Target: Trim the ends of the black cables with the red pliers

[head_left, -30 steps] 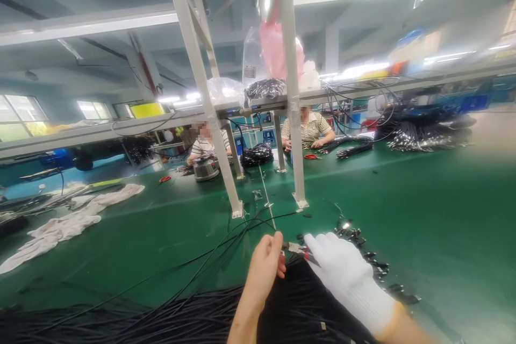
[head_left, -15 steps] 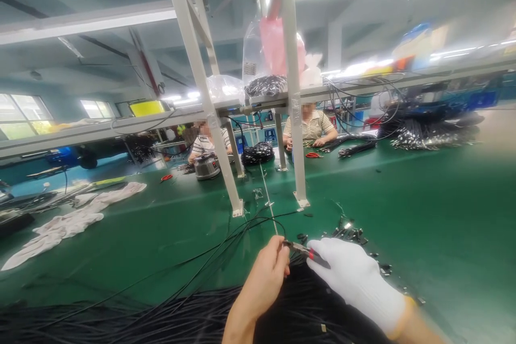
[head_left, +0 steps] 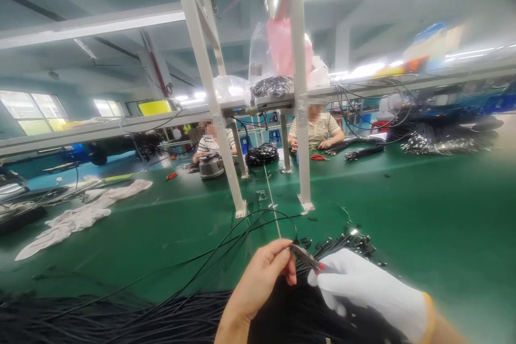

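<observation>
My bare left hand [head_left: 269,269] pinches the end of a black cable [head_left: 226,239], which loops up and away to the left. What sits right between the fingertips is hidden. In my gloved right hand [head_left: 363,285] is a pair of pliers [head_left: 308,259] with red on the handles. Their jaws meet the cable end at my left fingertips. Beneath both hands spreads a thick bundle of black cables [head_left: 153,314]. Cable ends with metal connectors [head_left: 355,242] lie fanned out just beyond the right hand.
White metal posts [head_left: 304,172] stand bolted to the green table [head_left: 423,199] ahead. White gloves [head_left: 72,223] lie at the left. Across the table sit two people, with red-handled scissors [head_left: 318,157], a grey device [head_left: 210,166] and a coiled cable bundle [head_left: 262,154] near them.
The view has shifted slightly. My right hand has turned the pliers to a steeper angle at the left fingertips, and the cable loop stands higher and wider.
</observation>
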`<state>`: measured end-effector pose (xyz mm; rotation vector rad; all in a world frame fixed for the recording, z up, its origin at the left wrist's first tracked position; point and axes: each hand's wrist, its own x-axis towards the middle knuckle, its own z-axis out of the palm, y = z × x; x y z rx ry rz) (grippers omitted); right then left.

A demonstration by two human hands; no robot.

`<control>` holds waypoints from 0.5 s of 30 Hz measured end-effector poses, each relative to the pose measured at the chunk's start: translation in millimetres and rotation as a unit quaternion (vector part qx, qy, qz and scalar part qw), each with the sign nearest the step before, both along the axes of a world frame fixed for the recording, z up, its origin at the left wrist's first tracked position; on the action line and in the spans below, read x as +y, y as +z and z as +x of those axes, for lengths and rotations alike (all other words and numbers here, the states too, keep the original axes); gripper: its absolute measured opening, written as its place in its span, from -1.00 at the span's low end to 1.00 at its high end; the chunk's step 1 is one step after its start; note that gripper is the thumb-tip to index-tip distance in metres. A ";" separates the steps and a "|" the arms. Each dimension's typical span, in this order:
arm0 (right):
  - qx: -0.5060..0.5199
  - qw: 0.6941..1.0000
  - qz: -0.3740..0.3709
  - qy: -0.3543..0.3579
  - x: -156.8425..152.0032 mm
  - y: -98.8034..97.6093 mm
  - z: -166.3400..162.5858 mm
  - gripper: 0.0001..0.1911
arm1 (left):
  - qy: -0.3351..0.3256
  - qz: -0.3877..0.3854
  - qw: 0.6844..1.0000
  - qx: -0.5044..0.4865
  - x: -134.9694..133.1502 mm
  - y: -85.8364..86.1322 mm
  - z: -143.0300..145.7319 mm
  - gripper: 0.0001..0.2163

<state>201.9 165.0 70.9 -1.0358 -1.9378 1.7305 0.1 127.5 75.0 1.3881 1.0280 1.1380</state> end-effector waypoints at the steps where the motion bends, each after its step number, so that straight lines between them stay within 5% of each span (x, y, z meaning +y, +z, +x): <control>1: 0.036 0.998 -0.044 0.007 -1.8 -2.1 -0.7 -0.65 | -0.008 -0.005 0.999 -0.032 0.0 -0.1 0.7 -0.75; 9: 0.252 0.941 -0.224 0.000 -13.8 -25.7 -12.8 -0.54 | -0.022 -0.017 0.986 -0.167 3.7 -3.3 6.3 -0.73; 15: 0.333 0.921 -0.194 0.046 -10.6 -24.6 -14.7 -0.67 | -0.021 -0.013 0.979 -0.204 10.2 -13.1 5.6 -0.75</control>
